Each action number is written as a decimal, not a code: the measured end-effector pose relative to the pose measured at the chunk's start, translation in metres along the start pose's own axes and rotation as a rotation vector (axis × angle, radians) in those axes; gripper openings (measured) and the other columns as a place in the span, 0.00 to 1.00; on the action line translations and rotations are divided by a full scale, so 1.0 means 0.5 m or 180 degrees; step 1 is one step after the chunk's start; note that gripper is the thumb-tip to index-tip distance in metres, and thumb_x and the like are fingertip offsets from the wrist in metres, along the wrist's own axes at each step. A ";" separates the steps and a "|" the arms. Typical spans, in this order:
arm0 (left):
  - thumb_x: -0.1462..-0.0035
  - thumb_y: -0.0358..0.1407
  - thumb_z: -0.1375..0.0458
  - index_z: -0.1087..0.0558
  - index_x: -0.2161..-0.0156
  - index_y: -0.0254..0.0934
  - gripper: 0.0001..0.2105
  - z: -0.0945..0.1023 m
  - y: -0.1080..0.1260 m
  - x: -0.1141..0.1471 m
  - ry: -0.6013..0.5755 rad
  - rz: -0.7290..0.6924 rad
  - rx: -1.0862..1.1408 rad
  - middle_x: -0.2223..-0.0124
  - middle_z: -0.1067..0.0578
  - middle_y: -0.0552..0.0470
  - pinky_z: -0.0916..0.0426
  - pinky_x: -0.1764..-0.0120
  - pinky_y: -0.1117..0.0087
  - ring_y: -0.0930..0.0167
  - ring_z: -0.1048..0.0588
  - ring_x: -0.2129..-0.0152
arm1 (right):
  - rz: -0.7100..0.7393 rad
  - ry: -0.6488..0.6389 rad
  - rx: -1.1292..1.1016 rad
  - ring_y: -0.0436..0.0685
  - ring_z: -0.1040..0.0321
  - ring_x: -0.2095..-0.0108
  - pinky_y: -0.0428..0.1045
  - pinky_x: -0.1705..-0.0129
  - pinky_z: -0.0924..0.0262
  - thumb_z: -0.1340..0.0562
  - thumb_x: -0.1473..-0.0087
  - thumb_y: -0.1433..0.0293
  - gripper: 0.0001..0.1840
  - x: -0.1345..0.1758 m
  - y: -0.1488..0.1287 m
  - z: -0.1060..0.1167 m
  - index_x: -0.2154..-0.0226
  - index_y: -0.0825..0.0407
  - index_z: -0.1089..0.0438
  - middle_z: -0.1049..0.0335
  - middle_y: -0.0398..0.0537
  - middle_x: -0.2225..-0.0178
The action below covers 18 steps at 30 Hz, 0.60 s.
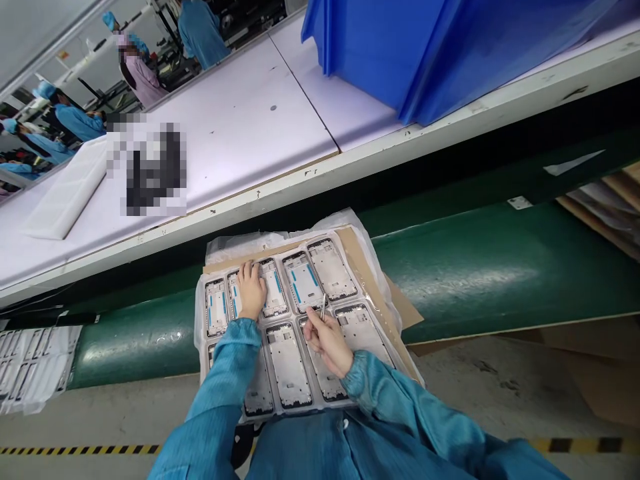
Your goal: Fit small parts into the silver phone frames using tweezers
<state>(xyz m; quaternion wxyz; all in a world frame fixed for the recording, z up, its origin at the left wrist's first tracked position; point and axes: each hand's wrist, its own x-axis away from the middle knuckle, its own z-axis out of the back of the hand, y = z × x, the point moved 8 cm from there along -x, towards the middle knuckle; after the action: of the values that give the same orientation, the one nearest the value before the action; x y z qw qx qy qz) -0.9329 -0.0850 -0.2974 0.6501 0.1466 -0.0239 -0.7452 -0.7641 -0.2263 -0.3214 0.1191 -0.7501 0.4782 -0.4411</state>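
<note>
A clear plastic tray [201, 313] holds two rows of metal phone frames. Several frames in the far row, such as this phone frame [303, 280], carry blue strips; the frame at the far right corner [333, 270] shows bare metal, as do the visible near-row frames. My left hand [251, 293] lies over two far-row frames with its fingers stretched out, hiding parts of them. Thin metal tweezers [323, 307] are gripped in my right hand [327, 340], their tip pointing up between two far-row frames. My sleeves cover part of the near row.
The tray rests on brown cardboard [360, 260] and a green surface [475, 260]. Beyond runs a white bench [250, 113] with a large blue bin [370, 47] and a white slab [70, 187]. More frames [35, 360] lie at left. Several people work at the far left.
</note>
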 end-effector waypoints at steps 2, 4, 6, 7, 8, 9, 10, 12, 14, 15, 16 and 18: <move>0.40 0.27 0.53 0.30 0.43 0.34 0.22 0.002 0.002 -0.001 -0.0004 -0.0022 0.0013 0.36 0.33 0.38 0.43 0.35 0.47 0.53 0.40 0.35 | -0.0112 0.0063 0.0086 0.40 0.63 0.88 0.43 0.86 0.67 0.32 0.60 0.37 0.36 -0.009 0.004 -0.005 0.84 0.51 0.41 0.41 0.37 0.87; 0.41 0.26 0.52 0.30 0.43 0.34 0.22 0.006 0.004 -0.001 -0.0001 -0.0055 0.0021 0.37 0.32 0.39 0.43 0.35 0.47 0.54 0.40 0.35 | -0.0313 0.0067 0.0219 0.41 0.63 0.88 0.43 0.85 0.68 0.32 0.56 0.40 0.32 -0.016 0.010 -0.012 0.81 0.50 0.40 0.40 0.37 0.87; 0.41 0.26 0.52 0.30 0.43 0.35 0.22 0.007 0.005 -0.002 -0.0006 -0.0081 0.0016 0.37 0.32 0.39 0.43 0.35 0.46 0.54 0.39 0.35 | -0.0507 -0.0078 0.0398 0.42 0.64 0.88 0.43 0.85 0.69 0.33 0.53 0.44 0.28 -0.015 0.008 -0.017 0.78 0.50 0.38 0.38 0.37 0.86; 0.41 0.26 0.52 0.30 0.43 0.35 0.22 0.008 0.005 -0.002 -0.0010 -0.0084 0.0011 0.37 0.32 0.39 0.43 0.35 0.46 0.53 0.39 0.36 | -0.0585 -0.0282 0.0607 0.42 0.63 0.89 0.43 0.85 0.69 0.33 0.52 0.46 0.26 -0.011 0.003 -0.018 0.76 0.50 0.36 0.37 0.37 0.87; 0.41 0.26 0.52 0.30 0.43 0.35 0.22 0.007 0.004 -0.003 -0.0016 -0.0084 0.0007 0.37 0.32 0.38 0.43 0.35 0.46 0.53 0.39 0.36 | -0.0602 -0.0541 0.0927 0.43 0.61 0.89 0.43 0.85 0.67 0.33 0.50 0.48 0.23 -0.007 -0.007 -0.018 0.75 0.51 0.35 0.37 0.37 0.87; 0.41 0.26 0.52 0.30 0.43 0.34 0.22 0.006 0.003 -0.003 -0.0025 -0.0088 0.0006 0.36 0.32 0.38 0.43 0.35 0.46 0.53 0.39 0.36 | -0.0529 -0.0766 0.1351 0.45 0.57 0.88 0.43 0.85 0.64 0.34 0.49 0.51 0.21 -0.004 -0.024 -0.011 0.74 0.51 0.33 0.37 0.38 0.86; 0.41 0.27 0.52 0.30 0.42 0.34 0.22 0.005 0.002 -0.003 -0.0032 -0.0088 0.0007 0.36 0.33 0.38 0.43 0.35 0.46 0.53 0.39 0.36 | -0.0333 -0.0870 0.1834 0.47 0.52 0.87 0.44 0.83 0.59 0.35 0.47 0.54 0.18 -0.005 -0.051 0.003 0.73 0.52 0.31 0.36 0.38 0.86; 0.41 0.27 0.52 0.30 0.42 0.34 0.22 0.003 0.000 -0.003 -0.0035 -0.0076 0.0016 0.36 0.32 0.39 0.43 0.35 0.45 0.53 0.39 0.36 | 0.0412 -0.0403 0.2737 0.51 0.40 0.82 0.45 0.78 0.48 0.38 0.42 0.59 0.14 -0.021 -0.138 0.053 0.68 0.54 0.26 0.34 0.40 0.83; 0.40 0.27 0.52 0.30 0.42 0.35 0.22 0.002 -0.002 -0.003 -0.0028 -0.0068 0.0028 0.37 0.32 0.39 0.42 0.35 0.44 0.53 0.39 0.36 | 0.1053 0.0591 0.3531 0.55 0.32 0.75 0.47 0.72 0.44 0.40 0.40 0.64 0.14 -0.036 -0.231 0.110 0.60 0.56 0.25 0.29 0.45 0.77; 0.40 0.27 0.52 0.30 0.43 0.34 0.22 0.001 -0.002 -0.004 -0.0025 -0.0069 0.0031 0.37 0.32 0.38 0.42 0.36 0.44 0.53 0.39 0.36 | 0.1157 0.0959 0.3908 0.58 0.29 0.71 0.48 0.70 0.43 0.40 0.40 0.65 0.15 -0.045 -0.261 0.129 0.56 0.56 0.25 0.27 0.48 0.74; 0.41 0.27 0.52 0.29 0.43 0.34 0.22 0.001 -0.001 -0.004 -0.0020 -0.0073 0.0032 0.37 0.31 0.38 0.41 0.36 0.44 0.52 0.38 0.36 | 0.1145 0.1220 0.4251 0.60 0.28 0.67 0.48 0.68 0.42 0.39 0.40 0.65 0.17 -0.055 -0.279 0.142 0.52 0.57 0.26 0.25 0.51 0.71; 0.41 0.27 0.52 0.29 0.43 0.35 0.22 0.002 0.000 -0.004 -0.0011 -0.0085 0.0028 0.37 0.31 0.39 0.40 0.37 0.44 0.52 0.38 0.37 | 0.0992 0.1427 0.4718 0.63 0.25 0.62 0.49 0.66 0.41 0.38 0.40 0.66 0.22 -0.078 -0.289 0.156 0.46 0.58 0.29 0.22 0.57 0.65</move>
<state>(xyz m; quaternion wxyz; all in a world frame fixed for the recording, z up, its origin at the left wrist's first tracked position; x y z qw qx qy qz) -0.9329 -0.0834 -0.2959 0.6393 0.1485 -0.0263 -0.7540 -0.6211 -0.1389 -0.3015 0.5491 -0.2928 0.1718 -0.7637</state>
